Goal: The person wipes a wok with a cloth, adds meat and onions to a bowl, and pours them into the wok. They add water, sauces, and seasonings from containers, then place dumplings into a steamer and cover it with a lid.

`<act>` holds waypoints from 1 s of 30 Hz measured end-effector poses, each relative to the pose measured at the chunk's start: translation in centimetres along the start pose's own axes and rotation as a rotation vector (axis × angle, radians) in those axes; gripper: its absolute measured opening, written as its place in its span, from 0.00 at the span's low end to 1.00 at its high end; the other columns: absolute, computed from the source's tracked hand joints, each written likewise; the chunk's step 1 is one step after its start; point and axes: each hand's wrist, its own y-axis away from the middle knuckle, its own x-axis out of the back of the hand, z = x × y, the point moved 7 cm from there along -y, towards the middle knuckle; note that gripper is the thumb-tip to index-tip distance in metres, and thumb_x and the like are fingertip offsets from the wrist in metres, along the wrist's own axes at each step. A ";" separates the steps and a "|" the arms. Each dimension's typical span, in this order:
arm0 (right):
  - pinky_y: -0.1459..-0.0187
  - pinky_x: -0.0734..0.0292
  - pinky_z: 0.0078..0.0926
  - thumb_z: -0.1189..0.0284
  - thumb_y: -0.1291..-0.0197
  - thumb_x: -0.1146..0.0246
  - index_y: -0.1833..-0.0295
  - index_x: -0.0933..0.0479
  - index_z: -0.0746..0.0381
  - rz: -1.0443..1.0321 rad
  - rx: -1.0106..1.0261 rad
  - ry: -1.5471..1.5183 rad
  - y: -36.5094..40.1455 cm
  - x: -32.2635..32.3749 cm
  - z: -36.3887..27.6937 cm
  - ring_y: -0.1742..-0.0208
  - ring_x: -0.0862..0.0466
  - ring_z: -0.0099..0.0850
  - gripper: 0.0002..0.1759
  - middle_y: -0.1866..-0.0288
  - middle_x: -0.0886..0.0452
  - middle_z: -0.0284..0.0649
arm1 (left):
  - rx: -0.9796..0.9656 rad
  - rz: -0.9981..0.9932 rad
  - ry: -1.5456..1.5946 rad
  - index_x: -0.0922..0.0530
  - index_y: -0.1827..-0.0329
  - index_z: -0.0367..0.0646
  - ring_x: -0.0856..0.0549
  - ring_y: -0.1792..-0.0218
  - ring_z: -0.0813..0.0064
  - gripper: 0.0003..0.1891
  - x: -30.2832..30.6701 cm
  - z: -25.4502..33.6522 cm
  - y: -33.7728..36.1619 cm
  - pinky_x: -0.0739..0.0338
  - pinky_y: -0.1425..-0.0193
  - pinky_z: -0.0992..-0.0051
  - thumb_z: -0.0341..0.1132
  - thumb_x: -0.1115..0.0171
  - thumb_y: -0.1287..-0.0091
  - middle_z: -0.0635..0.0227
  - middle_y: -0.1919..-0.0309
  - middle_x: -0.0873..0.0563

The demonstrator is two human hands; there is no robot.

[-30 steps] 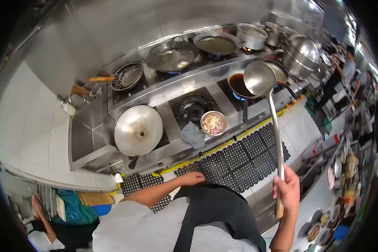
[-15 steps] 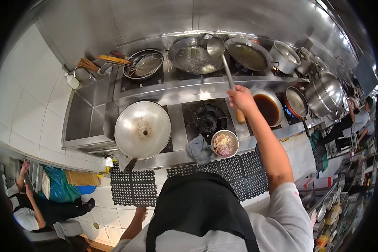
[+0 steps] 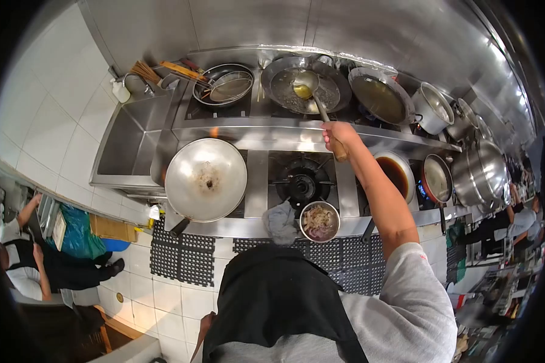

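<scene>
Your right hand [image 3: 338,137] grips the ladle [image 3: 305,85] at the oil wok [image 3: 277,83]; keep the ladle level. Left hand [image 3: 208,319], well apart from the oil wok: grip cannot be told.

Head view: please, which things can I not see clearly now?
Head view, left hand: partly hidden by the apron; cannot tell if it holds anything.
Head view, ladle handle: middle part covered by the right hand.
Head view, brown liquid: lower left covered by the right arm.
</scene>
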 end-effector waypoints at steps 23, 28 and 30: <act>0.79 0.32 0.13 0.68 0.27 0.37 0.50 0.23 0.60 -0.295 -0.163 -0.192 1.4 5.3 -1.8 0.80 0.26 0.13 0.08 0.75 0.24 0.24 | -0.034 -0.038 0.904 0.17 0.41 0.39 0.12 0.55 0.77 0.20 -3.3 41.4 -18.6 0.19 0.52 0.79 0.48 0.40 0.20 0.67 0.55 0.11; 0.78 0.30 0.14 0.68 0.25 0.40 0.44 0.27 0.68 -0.477 -0.285 -0.519 2.0 5.4 -2.1 0.80 0.25 0.14 0.14 0.74 0.23 0.26 | 0.121 -0.160 0.883 0.22 0.36 0.38 0.10 0.57 0.73 0.27 -4.8 47.1 -20.7 0.17 0.57 0.76 0.53 0.36 0.24 0.63 0.51 0.12; 0.78 0.28 0.15 0.68 0.24 0.41 0.41 0.28 0.69 -0.524 -0.331 -0.589 2.5 5.9 -2.1 0.79 0.24 0.15 0.15 0.74 0.23 0.26 | 0.119 -0.138 0.879 0.25 0.33 0.38 0.10 0.59 0.73 0.30 -5.1 48.5 -21.0 0.17 0.60 0.75 0.54 0.34 0.26 0.61 0.50 0.12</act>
